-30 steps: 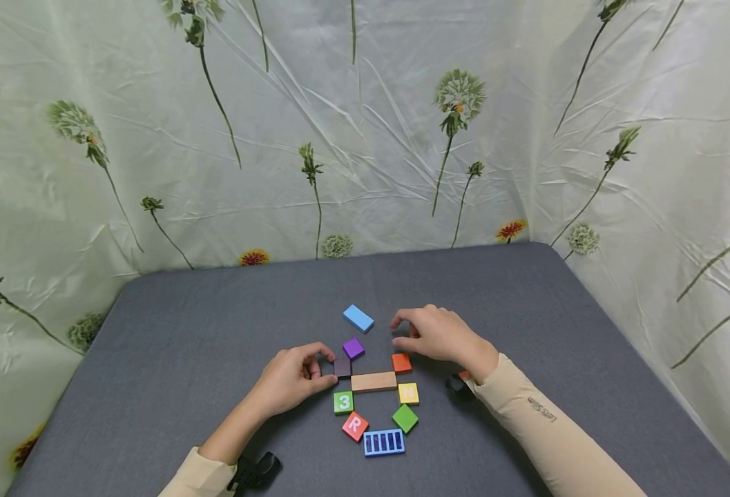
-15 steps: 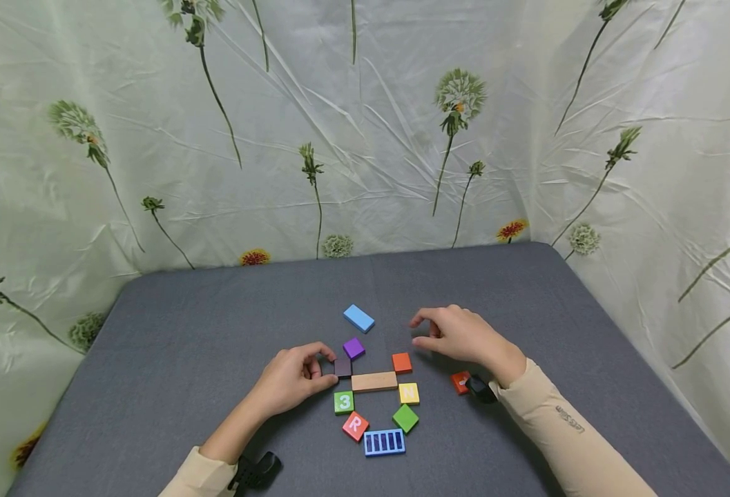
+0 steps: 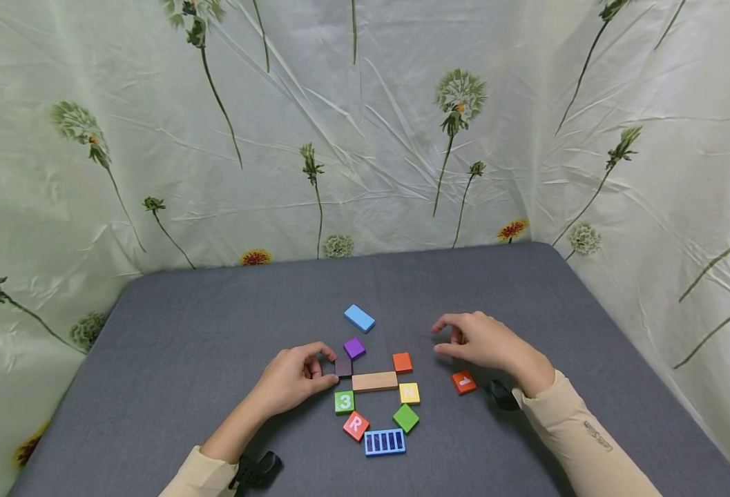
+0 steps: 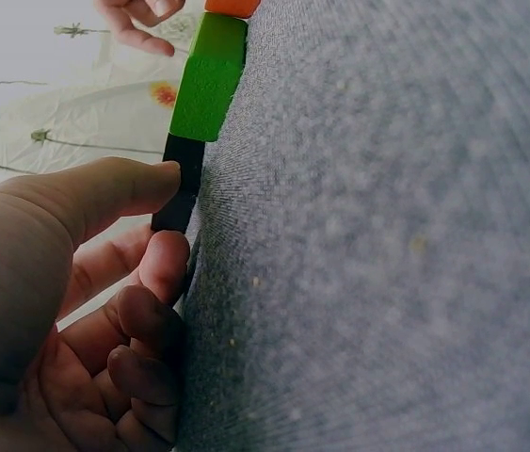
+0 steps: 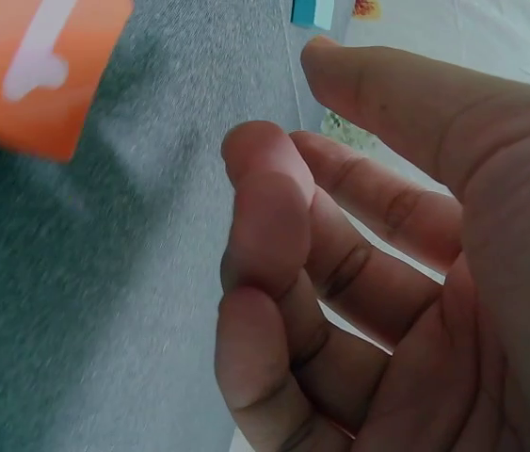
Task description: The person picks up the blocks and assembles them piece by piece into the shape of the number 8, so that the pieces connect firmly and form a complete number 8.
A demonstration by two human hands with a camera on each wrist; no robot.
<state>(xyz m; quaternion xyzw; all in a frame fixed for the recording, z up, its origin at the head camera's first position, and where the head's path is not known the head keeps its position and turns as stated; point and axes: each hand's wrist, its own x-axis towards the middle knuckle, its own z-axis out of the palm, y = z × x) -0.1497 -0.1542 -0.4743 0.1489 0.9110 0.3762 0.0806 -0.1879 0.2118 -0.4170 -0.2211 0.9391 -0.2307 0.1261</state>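
My left hand [image 3: 295, 375] pinches a dark purple block [image 3: 343, 367] at the left of a ring of small blocks; in the left wrist view this block [image 4: 184, 169] looks black between thumb and finger. A purple block [image 3: 354, 348] lies just beyond it, and a plain wooden block [image 3: 374, 382] to its right. My right hand [image 3: 489, 341] hovers right of the ring, fingers loosely bent, holding nothing. Nearest to it is an orange-red tile marked 1 [image 3: 463, 382], on the table below the hand, also showing as an orange tile [image 5: 43, 71] in the right wrist view.
On the grey table [image 3: 184, 331] lie a light blue block [image 3: 359, 318], an orange tile [image 3: 402, 362], a yellow N tile [image 3: 409, 393], a green tile [image 3: 406, 418], a blue barred block [image 3: 385, 442], a red R tile [image 3: 356, 426] and a green 3 tile [image 3: 344, 402]. Floral cloth [image 3: 389, 138] hangs behind.
My right hand has moved right, away from the ring, uncovering the orange-red tile marked 1. My left hand and the dark purple block have stayed in place.
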